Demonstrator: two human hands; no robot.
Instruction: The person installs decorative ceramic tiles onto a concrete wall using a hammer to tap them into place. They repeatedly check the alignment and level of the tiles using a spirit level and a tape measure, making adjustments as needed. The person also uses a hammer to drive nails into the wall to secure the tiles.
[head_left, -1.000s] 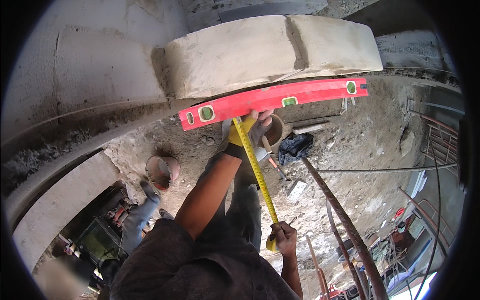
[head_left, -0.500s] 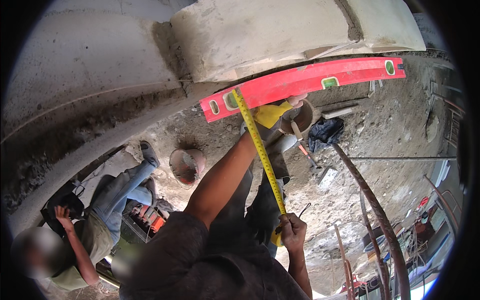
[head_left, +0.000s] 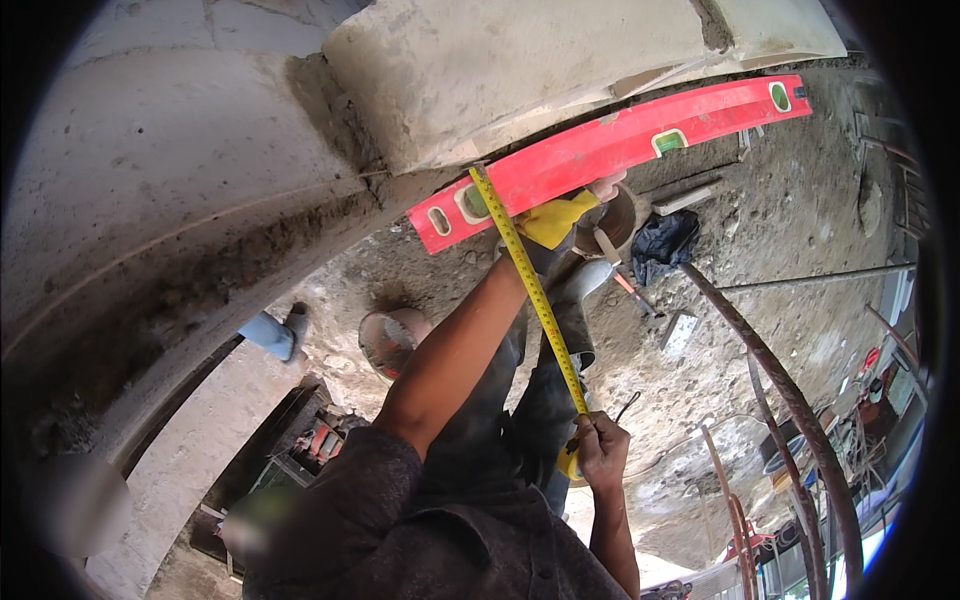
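Note:
A long red spirit level [head_left: 590, 150] with green vials rests along the lower edge of the pale concrete slab, its right end higher in the picture. My left hand [head_left: 560, 215], in a yellow and dark glove with bare fingertips, is closed on the level's lower side. A yellow tape measure blade [head_left: 535, 290] runs out straight, its tip at the slab's edge beside the level's left vial. My right hand [head_left: 603, 450] is closed round the tape measure's yellow case near my body, a dark wrist loop hanging from it.
Below the level stand a round bucket [head_left: 390, 340] and another bucket [head_left: 620, 215] with a hammer [head_left: 630, 285] nearby. A black plastic bag [head_left: 665, 245] lies by a bent rusty bar [head_left: 760, 370]. A person's jeans leg [head_left: 265, 333] shows at left.
The person at the lower left has mostly gone from view, leaving a leg and foot. The level's right end appears higher. Both my hands keep their holds, and the tape stays drawn out.

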